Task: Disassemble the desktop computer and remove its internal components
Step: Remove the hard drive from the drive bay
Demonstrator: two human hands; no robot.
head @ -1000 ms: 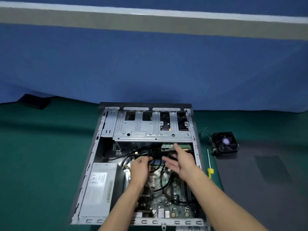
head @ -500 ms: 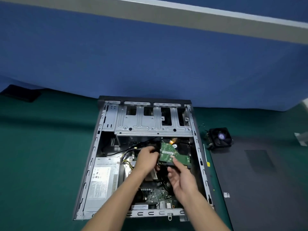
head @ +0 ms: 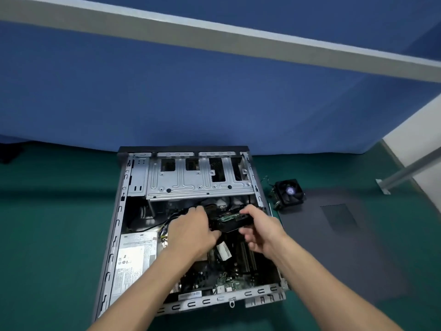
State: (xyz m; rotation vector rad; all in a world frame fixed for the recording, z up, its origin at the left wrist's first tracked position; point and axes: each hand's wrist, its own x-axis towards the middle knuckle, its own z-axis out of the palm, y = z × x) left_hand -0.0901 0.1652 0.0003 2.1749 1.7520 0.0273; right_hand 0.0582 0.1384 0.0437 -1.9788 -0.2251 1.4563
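Two hands hold the hard drive point(head: 229, 222) above the middle of the open computer case point(head: 114, 235), just below the metal drive cage point(head: 198, 185). The right hand point(head: 259, 231) grips the drive's right end, fingers curled over its top edge. The left hand point(head: 191, 231) curls around its left end, where black cables point(head: 181, 212) gather; whether it pinches a connector or the drive body cannot be told. The step in hand looks like freeing the drive from its cables. Doing it well likely means steadying the drive with the right hand and pulling the plug straight out, not by the wires. The power supply point(head: 133, 261) sits at the case's left. On the green table point(head: 52, 235) to the right lie a removed cooler fan point(head: 288, 192) and a dark side panel point(head: 338, 247).
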